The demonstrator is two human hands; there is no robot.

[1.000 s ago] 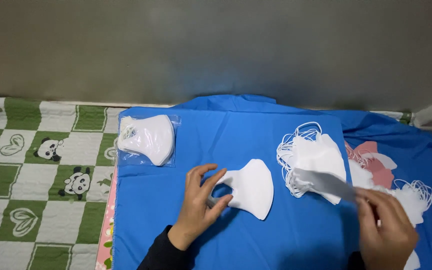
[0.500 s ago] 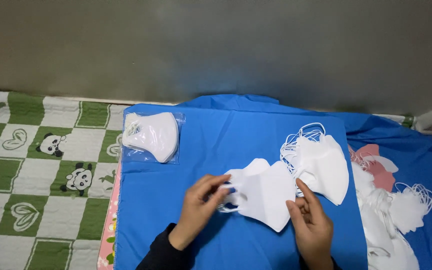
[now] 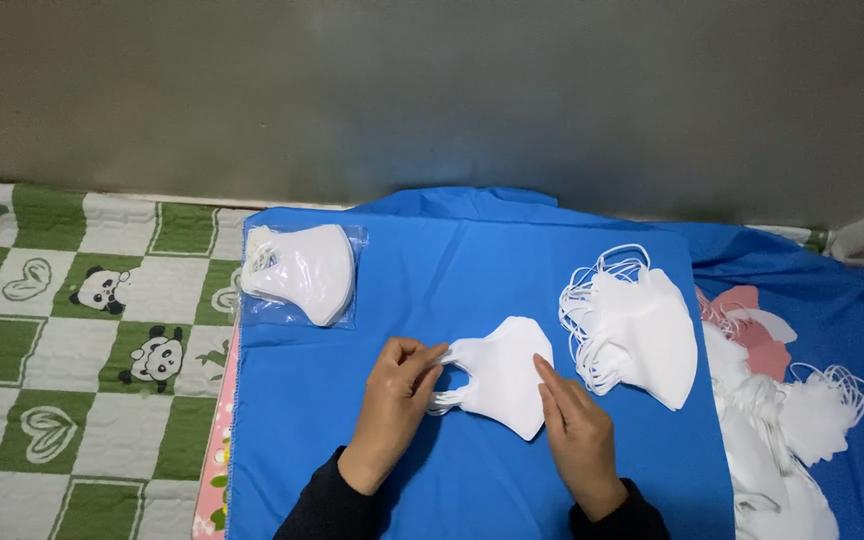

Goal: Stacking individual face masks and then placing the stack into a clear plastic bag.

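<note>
Nearest the camera, two dark sleeves lead to the hands on a blue cloth (image 3: 452, 250). The left hand (image 3: 392, 400) pinches the ear-loop edge of a small stack of white masks (image 3: 502, 375) between thumb and fingertips, so that grip is closed on the stack's left side. The right hand (image 3: 577, 435) lies open, fingers flat and together, pressing on the stack's right lower edge. The stack lies flat on the cloth between the two hands, its loops bunched towards the left hand.

Just right of it, near but apart, is a larger pile of masks (image 3: 642, 330) with loops fanned out at its upper left. Further right, loose masks (image 3: 792, 420) lie over a pink patch at the cloth's edge; how many there are is hard to tell.

At the far left corner of the cloth sits a clear, roughly square plastic pack (image 3: 302, 272) holding white masks, well apart from both hands. Left of the cloth is a green-and-white checked quilt (image 3: 72, 330) with panda prints. Beyond is a plain grey wall (image 3: 432, 90).
</note>
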